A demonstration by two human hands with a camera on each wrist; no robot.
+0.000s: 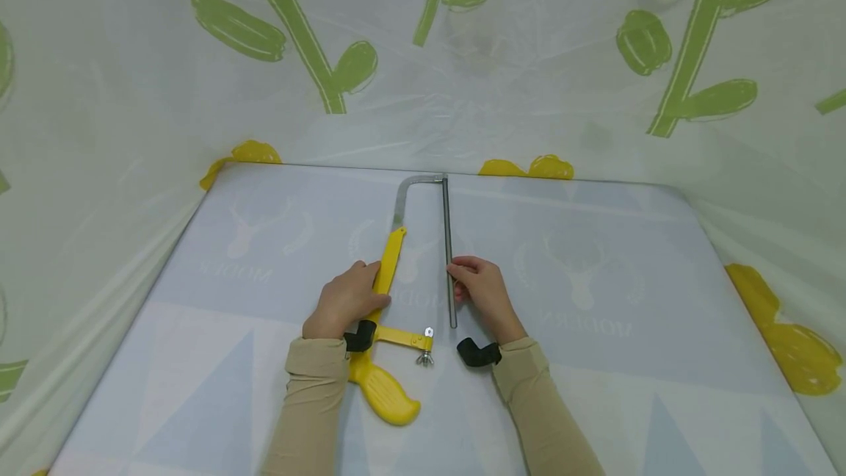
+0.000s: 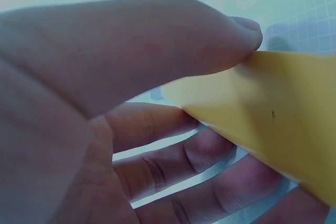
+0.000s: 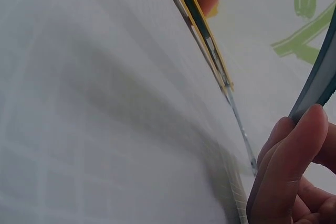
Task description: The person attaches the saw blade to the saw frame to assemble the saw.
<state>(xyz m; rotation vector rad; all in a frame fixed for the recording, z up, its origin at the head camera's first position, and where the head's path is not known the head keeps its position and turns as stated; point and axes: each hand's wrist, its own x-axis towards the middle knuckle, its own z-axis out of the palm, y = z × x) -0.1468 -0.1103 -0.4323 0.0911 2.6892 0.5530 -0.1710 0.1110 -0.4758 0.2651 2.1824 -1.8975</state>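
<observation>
A hacksaw frame (image 1: 391,255) with a yellow handle (image 1: 390,397) lies along the table in the head view, its grey bent front end pointing away. My left hand (image 1: 345,303) holds the yellow bar, thumb on one side and fingers at the other edge, as the left wrist view shows. With thumb and fingers my right hand (image 1: 484,291) pinches the grey hacksaw blade (image 1: 447,222); fine teeth show in the right wrist view. The blade's far end meets the tip of the bent end. Its near end stands free, to the right of the wing nut (image 1: 425,359) on the short yellow arm.
A pale cloth with faint deer-head prints covers the table (image 1: 615,402). White sheeting (image 1: 529,94) with green leaf prints hangs behind the far edge and at the sides. Black straps with camera mounts (image 1: 477,352) sit on both wrists.
</observation>
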